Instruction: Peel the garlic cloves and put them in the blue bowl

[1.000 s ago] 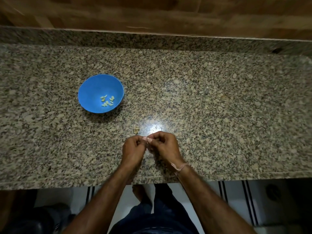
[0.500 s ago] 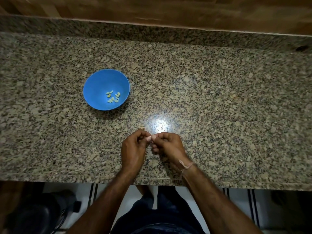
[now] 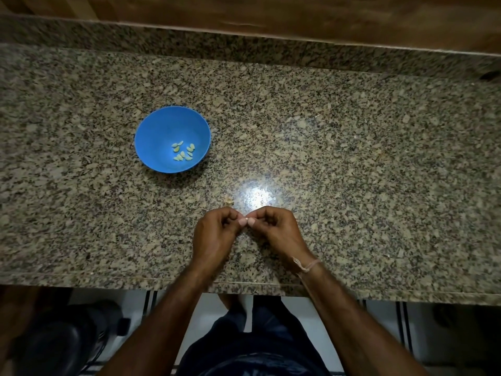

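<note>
Pinching at the near middle of the speckled worktop (image 3: 352, 158), the left hand (image 3: 214, 237) and right hand (image 3: 279, 232) are shown with fingertips meeting on a small garlic clove (image 3: 246, 220), which is mostly hidden. Peeling is judged to be under way. Several peeled cloves (image 3: 183, 151) are held in a blue bowl (image 3: 162, 128), further off to the left. A scrap of skin (image 3: 228, 202) lies just beyond the hands. Next, the bared clove would need to be carried there and dropped in.

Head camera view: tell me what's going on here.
A person at the granite counter pinches a small pale bit, likely a garlic clove, between the left hand and right hand. The blue bowl, farther back to the left, already holds several peeled cloves. A scrap lies just beyond the hands.
</note>
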`<action>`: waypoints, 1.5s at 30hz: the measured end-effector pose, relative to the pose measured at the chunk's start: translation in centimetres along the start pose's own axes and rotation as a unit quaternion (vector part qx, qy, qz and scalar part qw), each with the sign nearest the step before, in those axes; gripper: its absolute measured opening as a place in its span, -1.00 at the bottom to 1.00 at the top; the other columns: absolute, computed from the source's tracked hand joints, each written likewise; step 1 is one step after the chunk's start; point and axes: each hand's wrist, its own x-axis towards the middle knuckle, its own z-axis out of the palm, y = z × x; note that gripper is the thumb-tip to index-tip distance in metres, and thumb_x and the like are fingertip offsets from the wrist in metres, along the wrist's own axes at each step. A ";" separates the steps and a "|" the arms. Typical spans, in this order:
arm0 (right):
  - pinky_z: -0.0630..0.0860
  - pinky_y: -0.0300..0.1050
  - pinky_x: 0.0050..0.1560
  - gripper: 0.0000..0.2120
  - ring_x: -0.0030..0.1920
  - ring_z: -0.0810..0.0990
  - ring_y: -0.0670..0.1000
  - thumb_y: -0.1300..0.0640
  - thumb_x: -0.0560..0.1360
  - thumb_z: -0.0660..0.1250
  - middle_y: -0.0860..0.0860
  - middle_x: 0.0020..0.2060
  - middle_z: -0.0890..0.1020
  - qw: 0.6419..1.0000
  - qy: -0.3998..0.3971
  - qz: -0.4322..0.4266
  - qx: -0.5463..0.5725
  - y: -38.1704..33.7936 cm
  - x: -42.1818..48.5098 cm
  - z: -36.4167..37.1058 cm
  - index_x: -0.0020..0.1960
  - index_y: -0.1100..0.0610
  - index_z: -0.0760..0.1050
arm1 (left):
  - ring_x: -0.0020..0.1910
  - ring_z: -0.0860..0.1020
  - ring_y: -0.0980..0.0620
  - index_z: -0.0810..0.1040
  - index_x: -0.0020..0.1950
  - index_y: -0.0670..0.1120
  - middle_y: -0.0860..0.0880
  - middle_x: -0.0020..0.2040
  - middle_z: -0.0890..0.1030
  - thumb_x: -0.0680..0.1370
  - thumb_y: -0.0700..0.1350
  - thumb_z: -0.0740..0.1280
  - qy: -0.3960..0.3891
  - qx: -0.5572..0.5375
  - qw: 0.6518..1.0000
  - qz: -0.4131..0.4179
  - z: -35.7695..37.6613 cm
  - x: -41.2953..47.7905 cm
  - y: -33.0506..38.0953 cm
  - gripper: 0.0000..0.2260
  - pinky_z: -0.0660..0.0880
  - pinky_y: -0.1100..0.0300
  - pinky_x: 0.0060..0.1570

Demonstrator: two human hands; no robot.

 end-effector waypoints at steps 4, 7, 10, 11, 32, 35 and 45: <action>0.65 -0.19 -0.07 -0.93 -0.11 0.76 0.04 0.26 0.54 0.51 0.13 -0.15 0.76 0.999 0.012 -0.036 -0.030 -0.6 -0.1 0.3 0.00 0.27 0.68 | -0.33 0.56 0.06 0.70 -0.08 -0.14 -0.05 -0.24 0.69 0.61 -0.12 0.44 -0.066 -0.255 0.949 -0.174 0.2 -0.3 0.6 -0.87 0.45 0.21 -0.39; 0.63 -0.24 -0.13 -0.96 -0.16 0.75 -0.04 0.24 0.54 0.52 0.04 -0.19 0.76 0.996 0.036 -0.050 -0.064 -0.5 -0.5 1.3 -0.04 0.22 0.70 | -0.36 0.55 0.09 0.68 -0.10 -0.13 -0.05 -0.25 0.68 0.61 -0.15 0.43 -0.034 -0.262 0.944 -0.200 0.1 -0.9 1.2 -0.88 0.43 0.26 -0.43; 0.67 -0.11 -0.10 -0.92 -0.17 0.73 0.04 0.20 0.54 0.52 0.10 -0.18 0.76 0.999 0.032 0.010 -0.016 0.0 -0.9 1.7 -0.02 0.22 0.71 | -0.23 0.63 0.11 0.66 -0.14 -0.01 0.08 -0.25 0.67 0.57 -0.05 0.47 0.050 0.045 0.998 -0.011 -0.6 -1.2 1.0 -0.89 0.54 0.15 -0.23; 0.67 -0.09 -0.12 -0.90 -0.20 0.70 0.07 0.21 0.56 0.50 0.16 -0.19 0.75 0.998 0.021 0.047 0.029 0.1 -1.1 1.7 0.01 0.26 0.70 | -0.23 0.62 0.11 0.64 -0.15 0.01 0.10 -0.26 0.66 0.56 -0.02 0.47 0.066 0.094 0.993 0.033 -0.8 -1.3 0.9 -0.89 0.54 0.11 -0.23; 0.60 -0.02 -0.20 -0.88 -0.27 0.62 0.05 0.22 0.63 0.40 0.19 -0.19 0.67 0.992 0.054 0.089 0.073 0.6 -2.8 3.5 0.00 0.28 0.63 | -0.13 0.49 0.04 0.56 -0.15 0.05 0.14 -0.20 0.58 0.58 -0.03 0.43 0.104 0.144 0.980 0.095 -0.3 -2.6 -0.2 -0.87 0.36 0.11 -0.24; 0.51 -0.28 -0.24 -0.89 -0.25 0.57 -0.09 0.20 0.63 0.39 0.05 -0.22 0.65 0.987 0.082 -0.085 -0.108 0.5 -3.1 3.5 -0.07 0.17 0.58 | -0.17 0.49 0.02 0.52 -0.13 0.02 0.13 -0.20 0.54 0.64 -0.03 0.35 0.096 0.136 0.981 0.104 0.1 -2.7 0.0 -0.85 0.31 0.12 -0.26; 0.29 -0.29 -0.27 -0.76 -0.29 0.37 -0.13 0.15 0.70 0.27 -0.05 -0.31 0.47 0.969 0.043 -0.119 -0.211 0.9 -1.3 3.1 -0.14 0.16 0.44 | -0.27 0.41 0.00 0.39 -0.06 -0.05 0.06 -0.26 0.44 0.74 -0.10 0.16 0.027 0.119 0.989 0.081 0.9 -2.2 0.0 -0.82 0.26 0.07 -0.23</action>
